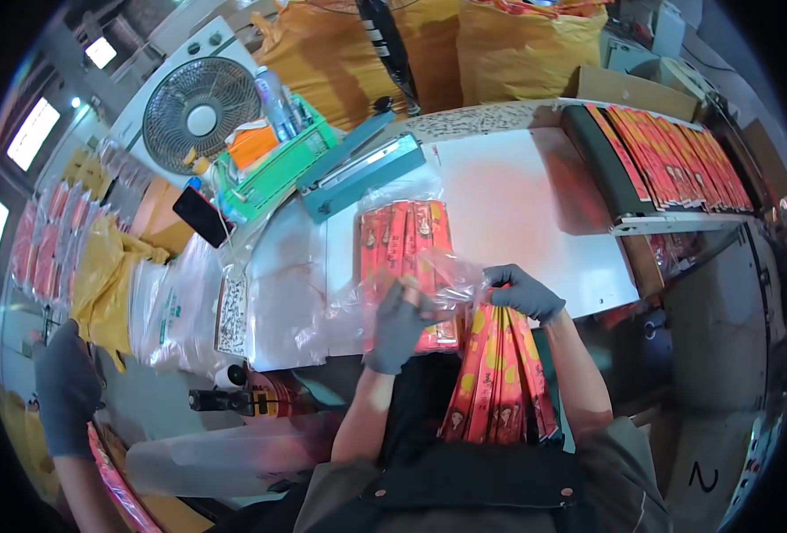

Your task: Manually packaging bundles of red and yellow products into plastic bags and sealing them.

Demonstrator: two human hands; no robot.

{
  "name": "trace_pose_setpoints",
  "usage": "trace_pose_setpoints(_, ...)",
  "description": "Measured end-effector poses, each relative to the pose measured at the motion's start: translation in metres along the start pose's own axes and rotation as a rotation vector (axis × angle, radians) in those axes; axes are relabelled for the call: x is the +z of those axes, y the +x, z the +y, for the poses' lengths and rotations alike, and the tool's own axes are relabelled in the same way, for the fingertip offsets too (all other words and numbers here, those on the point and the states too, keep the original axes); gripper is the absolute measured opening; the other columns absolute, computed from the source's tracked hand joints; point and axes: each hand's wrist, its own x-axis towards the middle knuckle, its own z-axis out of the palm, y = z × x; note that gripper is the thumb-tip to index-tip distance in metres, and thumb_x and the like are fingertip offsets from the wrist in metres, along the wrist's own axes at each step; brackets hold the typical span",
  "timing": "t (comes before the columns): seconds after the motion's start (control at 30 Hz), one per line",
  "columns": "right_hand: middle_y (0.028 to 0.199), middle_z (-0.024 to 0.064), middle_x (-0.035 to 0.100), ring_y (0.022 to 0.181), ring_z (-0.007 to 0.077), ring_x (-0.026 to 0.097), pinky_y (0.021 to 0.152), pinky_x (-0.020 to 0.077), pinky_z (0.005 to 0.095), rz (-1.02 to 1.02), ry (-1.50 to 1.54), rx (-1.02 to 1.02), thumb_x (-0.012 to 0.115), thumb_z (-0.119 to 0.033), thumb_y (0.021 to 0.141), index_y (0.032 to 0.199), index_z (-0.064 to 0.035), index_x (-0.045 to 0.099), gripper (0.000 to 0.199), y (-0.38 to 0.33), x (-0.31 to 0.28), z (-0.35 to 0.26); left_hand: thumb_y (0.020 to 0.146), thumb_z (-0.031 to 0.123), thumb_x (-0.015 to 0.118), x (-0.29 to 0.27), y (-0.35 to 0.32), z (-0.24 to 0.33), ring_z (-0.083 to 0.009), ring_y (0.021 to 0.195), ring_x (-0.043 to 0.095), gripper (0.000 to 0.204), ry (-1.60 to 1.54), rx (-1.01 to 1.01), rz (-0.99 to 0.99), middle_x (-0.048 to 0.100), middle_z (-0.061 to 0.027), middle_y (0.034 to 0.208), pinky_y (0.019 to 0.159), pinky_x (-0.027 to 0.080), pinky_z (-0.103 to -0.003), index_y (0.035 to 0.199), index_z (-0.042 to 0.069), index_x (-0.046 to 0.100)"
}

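Observation:
Long, narrow red sleeves (500, 382) with yellow spots hang in a fan from my right hand (525, 293). Its grey-gloved fingers are closed around their upper ends, beside the gathered edge of a clear plastic bag (451, 275). Under the bag's loose film, more red sleeves (404, 233) lie side by side on the white tabletop. My left hand (398, 327), gloved in grey with bare fingertips, is over the near part of this stack, touching or close to the film. Motion smears its fingers, so its grip is unclear.
A teal metal box (367, 178) and green basket (278, 169) stand behind, near a fan (200, 115). Upright red sleeves (678, 160) fill a tray at right. Clear bags (176, 306) hang over the left edge. Another person's gloved hand (67, 386) is at far left.

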Motion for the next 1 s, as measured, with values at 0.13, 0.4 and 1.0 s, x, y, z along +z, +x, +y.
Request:
trace_pose_setpoints(0.13,0.081,0.0005,0.062,0.077,0.0078,0.057,0.074,0.0452,0.0246,0.077,0.079,0.014,0.063,-0.006,0.076,0.082,-0.0007,0.064,0.008,-0.017,-0.006,0.006,0.094,0.010,0.048,0.003,0.011,0.009,-0.0105,0.070,0.056,0.005,-0.095,0.079,0.099,0.056,0.0000,0.076,0.066,0.049,-0.031,0.096,0.007,0.052)
trace_pose_setpoints(0.4,0.087,0.0070,0.066,0.077,0.0120,0.062,0.075,0.0488,0.0267,0.038,0.142,0.101,0.064,-0.010,0.079,0.091,0.0016,0.062,0.016,-0.026,-0.002,-0.004,0.087,0.014,0.056,-0.004,0.011,-0.035,-0.0092,0.067,0.054,0.013,-0.003,-0.059,0.067,0.050,-0.0009,0.072,0.067,0.050,-0.025,0.093,0.003,0.054)
trace_pose_setpoints(1.0,0.082,0.0040,0.063,0.077,0.0090,0.055,0.074,0.0441,0.0255,0.191,0.070,0.083,0.065,-0.014,0.076,0.084,-0.0006,0.064,0.015,-0.060,-0.009,-0.017,0.092,0.011,0.051,0.050,0.012,0.010,-0.0041,0.063,0.045,0.012,0.504,0.363,0.191,0.050,0.0014,0.068,0.056,0.039,-0.022,0.084,0.003,0.054)
